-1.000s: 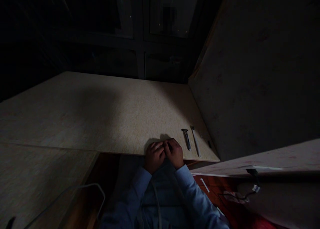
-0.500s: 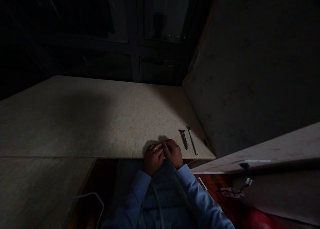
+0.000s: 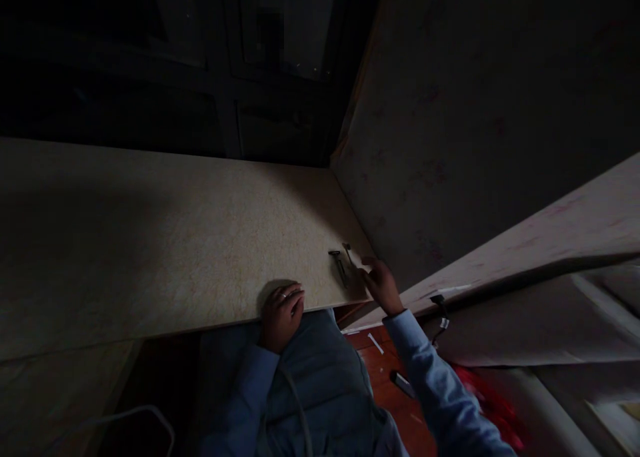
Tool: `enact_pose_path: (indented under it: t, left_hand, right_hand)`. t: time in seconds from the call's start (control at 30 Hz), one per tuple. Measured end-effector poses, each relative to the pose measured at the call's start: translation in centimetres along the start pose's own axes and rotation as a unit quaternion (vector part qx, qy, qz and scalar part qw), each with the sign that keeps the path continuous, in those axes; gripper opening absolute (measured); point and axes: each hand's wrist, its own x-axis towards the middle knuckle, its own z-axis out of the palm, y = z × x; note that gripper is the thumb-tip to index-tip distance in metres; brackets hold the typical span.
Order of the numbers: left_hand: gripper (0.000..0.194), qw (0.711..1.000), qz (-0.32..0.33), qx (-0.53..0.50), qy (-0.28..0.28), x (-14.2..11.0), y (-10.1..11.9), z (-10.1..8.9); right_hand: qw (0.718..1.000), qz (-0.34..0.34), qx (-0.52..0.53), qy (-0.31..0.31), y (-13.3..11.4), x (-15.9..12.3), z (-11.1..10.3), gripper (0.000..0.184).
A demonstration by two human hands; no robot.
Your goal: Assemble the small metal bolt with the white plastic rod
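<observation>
My left hand (image 3: 283, 314), with a ring on one finger, rests on the front edge of the pale countertop (image 3: 215, 257). Its fingers lie loosely bent, and nothing shows in them. At the right end of the counter, my right hand (image 3: 383, 287) has its fingers and thumb at the handle of a toothbrush (image 3: 349, 254). The brush head points away from me; the hand hides the lower handle. Just left of the toothbrush lies a dark razor (image 3: 339, 268), untouched, its head at the far end.
A patterned wall (image 3: 425, 177) rises close beside my right hand. Dark windows stand behind the counter. Below on the right are a reddish floor (image 3: 383, 364), a white strip (image 3: 375, 343), a black cable (image 3: 443, 317) and red material (image 3: 493, 404). A white cord (image 3: 150, 409) hangs at lower left.
My hands were together at the counter edge. My right hand has moved right to the toothbrush, while the left stays at the edge. The view has turned right.
</observation>
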Motion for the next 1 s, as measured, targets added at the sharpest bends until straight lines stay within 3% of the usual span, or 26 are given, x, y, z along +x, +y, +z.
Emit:
enact_pose_path:
  t: [0.07, 0.13, 0.23, 0.47, 0.77, 1.0]
  left_hand:
    - [0.017, 1.000, 0.003, 0.000, 0.001, 0.0, 0.0, 0.0]
    - [0.017, 1.000, 0.004, -0.002, 0.001, 0.1, 0.0, -0.1]
    - [0.018, 1.000, 0.001, -0.006, -0.001, 0.2, 0.0, -0.1]
    - [0.018, 1.000, 0.006, -0.005, -0.004, 0.1, 0.0, -0.1]
    - [0.018, 1.000, 0.004, 0.006, -0.010, 0.1, 0.0, -0.1]
    - [0.021, 1.000, -0.009, 0.011, -0.017, 0.0, 0.0, 0.0]
  right_hand:
    - [0.991, 0.032, -0.119, -0.051, 1.4, 1.4, -1.4, 0.035]
    - [0.967, 0.054, -0.208, -0.138, 2.1, 2.3, -2.2, 0.036]
    - [0.943, 0.071, -0.254, -0.201, 2.3, 2.8, -2.6, 0.043]
    - [0.920, 0.074, -0.303, -0.239, 2.2, 2.3, -2.8, 0.050]
    - [0.897, 0.051, -0.344, -0.272, 2.0, 2.5, -3.6, 0.034]
    - [0.891, 0.064, -0.363, -0.264, 1.5, 2.6, -3.6, 0.027]
